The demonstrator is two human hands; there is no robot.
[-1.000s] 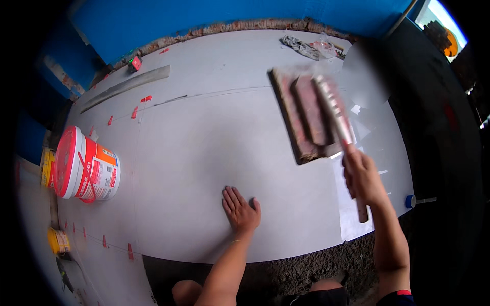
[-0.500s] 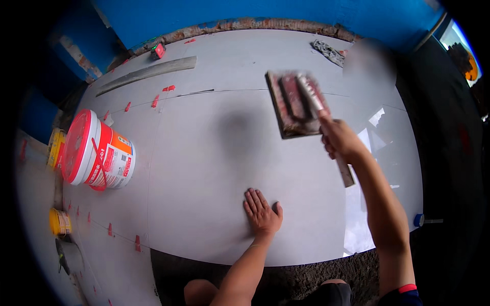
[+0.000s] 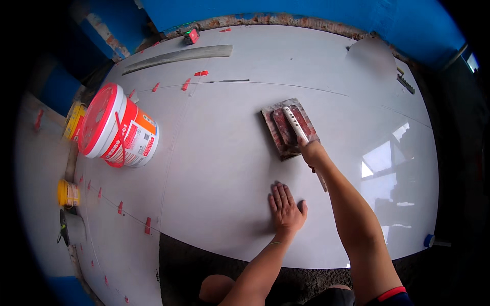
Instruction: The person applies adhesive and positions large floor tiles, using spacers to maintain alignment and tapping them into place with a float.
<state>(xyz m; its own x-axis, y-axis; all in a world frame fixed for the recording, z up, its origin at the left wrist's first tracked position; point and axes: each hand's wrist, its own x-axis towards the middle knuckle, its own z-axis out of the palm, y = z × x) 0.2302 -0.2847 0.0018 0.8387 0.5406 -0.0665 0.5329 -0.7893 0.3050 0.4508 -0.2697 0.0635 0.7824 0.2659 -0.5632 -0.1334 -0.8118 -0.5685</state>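
My right hand [image 3: 313, 153] is wrapped round the handle of a tile tamper [image 3: 302, 120], which has a broad square head, worn dark red and caked with grey. Its handle is pale, with a row of dark dots along the top, and its tail end sticks out below my hand. The head is at the surface of a large glossy grey floor tile [image 3: 219, 148]; whether it touches cannot be told. Nearer me, my left hand [image 3: 288, 209] lies flat on the same tile, fingers stretched, holding nothing.
To the left stands a red-and-white lidded bucket [image 3: 135, 135]; a yellow tub [image 3: 68, 193] is beyond it. Red wedges [image 3: 148, 225] sit along the joints. A long grey straightedge [image 3: 178, 58] and a red laser level [image 3: 191, 36] lie far off. Dark rough mortar [image 3: 204, 265] borders the near edge.
The tile tamper has come down from a raised position toward the tile, in my right hand. My left hand stays flat on the tile. The whole view has shifted a little.
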